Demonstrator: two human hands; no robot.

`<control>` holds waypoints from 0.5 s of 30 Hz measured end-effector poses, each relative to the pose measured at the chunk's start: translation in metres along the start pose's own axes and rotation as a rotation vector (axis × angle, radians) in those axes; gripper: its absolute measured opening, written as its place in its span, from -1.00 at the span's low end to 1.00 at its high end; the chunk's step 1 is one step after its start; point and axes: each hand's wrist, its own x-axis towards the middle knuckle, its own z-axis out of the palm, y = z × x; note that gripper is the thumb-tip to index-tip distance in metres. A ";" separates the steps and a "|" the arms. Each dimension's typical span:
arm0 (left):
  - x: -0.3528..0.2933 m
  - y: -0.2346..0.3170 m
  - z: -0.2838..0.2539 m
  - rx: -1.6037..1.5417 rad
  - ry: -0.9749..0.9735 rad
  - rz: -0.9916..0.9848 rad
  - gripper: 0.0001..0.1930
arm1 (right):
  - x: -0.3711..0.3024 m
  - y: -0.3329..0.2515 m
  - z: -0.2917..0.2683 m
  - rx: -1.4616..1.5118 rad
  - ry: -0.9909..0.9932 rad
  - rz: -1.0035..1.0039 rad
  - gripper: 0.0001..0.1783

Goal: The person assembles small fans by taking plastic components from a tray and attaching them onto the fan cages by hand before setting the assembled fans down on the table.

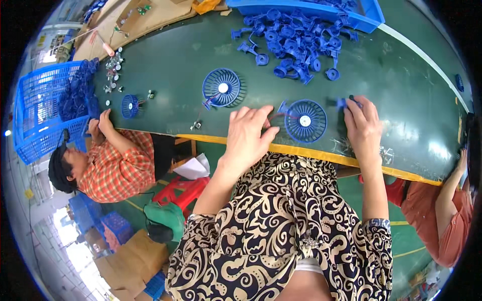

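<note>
A round blue fan cage [306, 121] with a white hub lies on the green table in front of me. A thin red wire runs from its hub toward my left hand [249, 133]. That hand is just left of the cage, with thumb and fingers apart. To the right of the cage, my right hand [364, 123] has its fingertips closed on a small blue plastic part [341, 102] with a dark end. The fingers partly hide this part. Another blue fan cage [221, 88] lies farther off, beyond my left hand.
Many blue plastic brackets [288, 42] are heaped at the back before a blue tray [371, 17]. Small metal parts [197, 124] lie left of my hand. A co-worker in a checked shirt [118, 168] sits at the left by a blue basket [47, 90]; another person [434, 215] is at the right.
</note>
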 end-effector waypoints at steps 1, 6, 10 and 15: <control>-0.004 0.001 0.001 -0.010 -0.006 -0.030 -0.51 | -0.003 -0.003 0.002 0.011 0.006 -0.004 -0.74; -0.005 0.008 0.001 -0.051 0.055 -0.046 -0.72 | -0.011 -0.004 0.000 0.121 -0.042 0.153 -0.71; -0.004 0.005 0.005 -0.035 0.092 0.012 -0.80 | -0.014 -0.004 -0.005 0.164 -0.051 0.297 -0.67; -0.002 0.004 0.010 -0.067 0.131 -0.027 -0.88 | 0.000 -0.026 -0.019 0.208 -0.173 0.367 -0.62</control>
